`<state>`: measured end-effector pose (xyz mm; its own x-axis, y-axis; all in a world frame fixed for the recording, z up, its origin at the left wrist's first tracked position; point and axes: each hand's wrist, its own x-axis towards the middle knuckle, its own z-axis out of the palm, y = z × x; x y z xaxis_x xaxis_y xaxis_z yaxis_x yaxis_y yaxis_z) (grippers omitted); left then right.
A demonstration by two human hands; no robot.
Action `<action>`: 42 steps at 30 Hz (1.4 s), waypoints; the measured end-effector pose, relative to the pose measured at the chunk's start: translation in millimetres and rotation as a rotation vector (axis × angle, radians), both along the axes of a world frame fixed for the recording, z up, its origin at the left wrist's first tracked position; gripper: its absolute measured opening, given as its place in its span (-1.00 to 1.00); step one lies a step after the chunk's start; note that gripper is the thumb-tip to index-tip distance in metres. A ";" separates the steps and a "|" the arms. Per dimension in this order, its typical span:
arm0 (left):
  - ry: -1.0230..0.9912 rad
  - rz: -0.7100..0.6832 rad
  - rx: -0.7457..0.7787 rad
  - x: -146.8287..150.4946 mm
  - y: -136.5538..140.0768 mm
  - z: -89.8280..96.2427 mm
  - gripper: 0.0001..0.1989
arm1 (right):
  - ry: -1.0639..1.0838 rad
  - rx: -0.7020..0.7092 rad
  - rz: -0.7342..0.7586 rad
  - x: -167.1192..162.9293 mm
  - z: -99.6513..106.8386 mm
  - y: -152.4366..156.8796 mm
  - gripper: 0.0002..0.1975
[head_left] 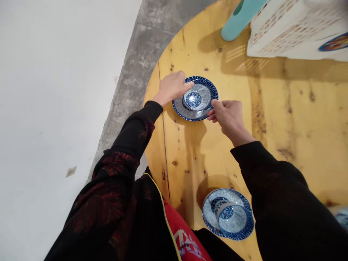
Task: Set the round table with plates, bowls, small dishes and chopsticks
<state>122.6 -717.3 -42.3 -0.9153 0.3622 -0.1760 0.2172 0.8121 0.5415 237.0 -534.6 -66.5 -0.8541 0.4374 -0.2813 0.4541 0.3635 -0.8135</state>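
A blue-and-white bowl (203, 92) rests on, or just over, a matching plate (178, 108) near the table's rounded left edge. My left hand (174, 86) grips the bowl's left rim, its thumb over the edge and its other fingers mostly hidden. On the opposite side, my right hand (228, 114) is closed with thumb and fingers pinching the bowl's lower right rim, above the plate's edge. Closer to my body lies a second blue-rimmed plate (208, 214), with a second bowl (240, 218) on it, off-centre to the right.
The round wooden table (274, 116) carries a white perforated plastic basket (288, 41) at the back right. Beside it stands a turquoise object (236, 23). A blurred bluish item (343, 218) shows at the right edge. A white wall (54, 90) rises left of the grey floor (130, 72).
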 end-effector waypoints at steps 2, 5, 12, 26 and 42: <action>0.035 0.036 0.002 5.3 -8.3 7.5 -0.70 | 0.026 -0.027 -0.020 17.1 14.3 6.7 -0.69; 0.095 0.094 0.021 21.1 -25.7 20.4 -0.71 | 0.053 -0.031 -0.077 62.0 41.5 17.9 -0.74; 0.133 0.071 0.104 88.3 -56.8 38.2 -0.67 | -0.055 -0.002 -0.424 239.5 81.1 2.3 -0.70; -0.007 0.104 0.373 263.2 -73.5 25.4 -0.74 | -0.046 -0.556 -0.742 383.1 53.7 -82.3 -0.34; -0.232 -0.623 0.387 613.8 45.1 23.7 -0.73 | 0.207 -0.477 -1.172 713.9 16.9 -53.3 -0.37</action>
